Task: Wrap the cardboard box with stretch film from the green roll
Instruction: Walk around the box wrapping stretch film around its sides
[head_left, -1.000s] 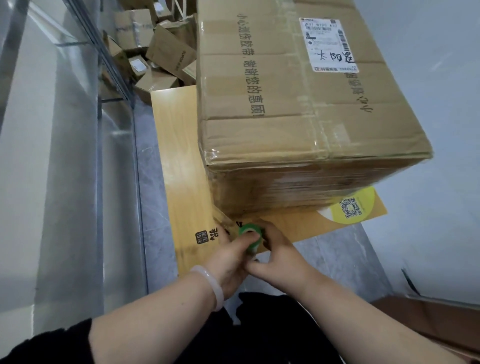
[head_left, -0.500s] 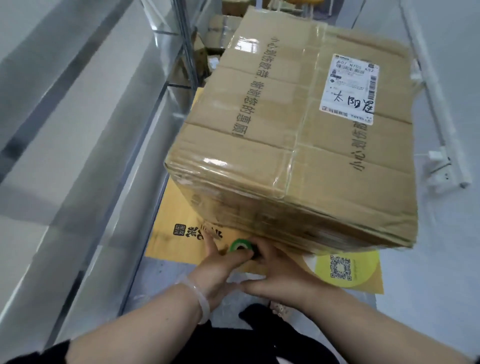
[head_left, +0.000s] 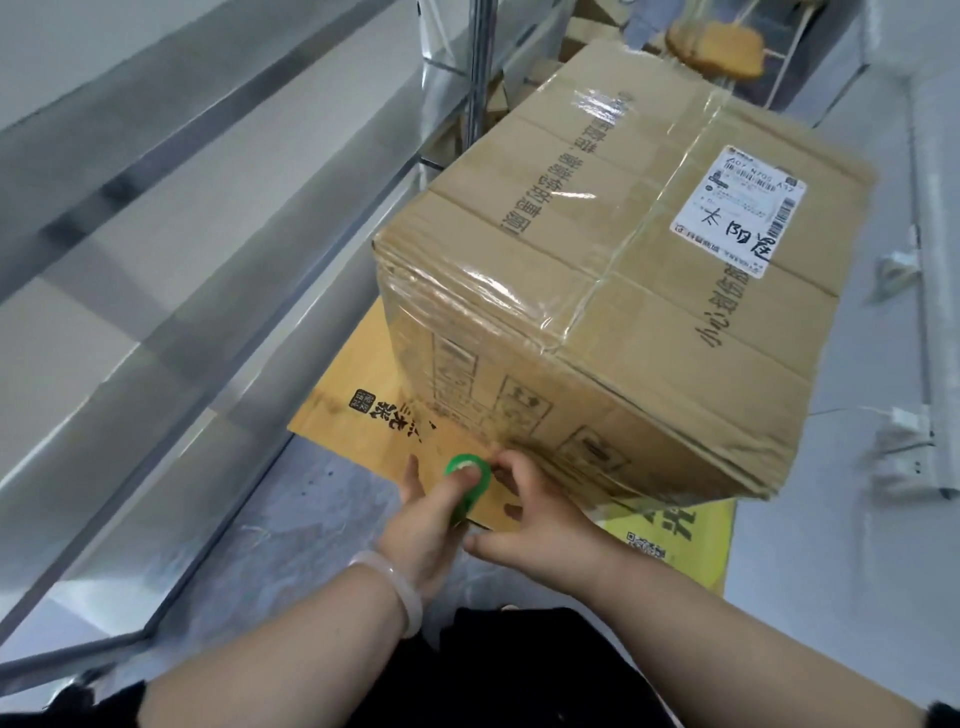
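Observation:
A large cardboard box (head_left: 613, 291) with a white shipping label stands on a flat yellow-brown sheet (head_left: 358, 410). Clear stretch film covers its near corner and left side. The green roll (head_left: 469, 486) sits low at the box's near bottom corner. My left hand (head_left: 428, 525) grips the roll, a finger pushed into its green core, with a pale bangle on that wrist. My right hand (head_left: 540, 512) holds the roll's other side, its fingertips against the box's lower side. The film between the roll and the box is too clear to make out.
A metal shelf frame (head_left: 478, 67) and glass-like panels run along the left. Smaller cardboard boxes lie behind the big box. A white wall with a cable duct and socket (head_left: 930, 447) lies on the right. A yellow QR-code sticker (head_left: 670, 540) shows on the sheet.
My view has swung around the box's near corner, so its side face now shows. Both hands stayed on the green roll at the box's bottom edge and moved with it.

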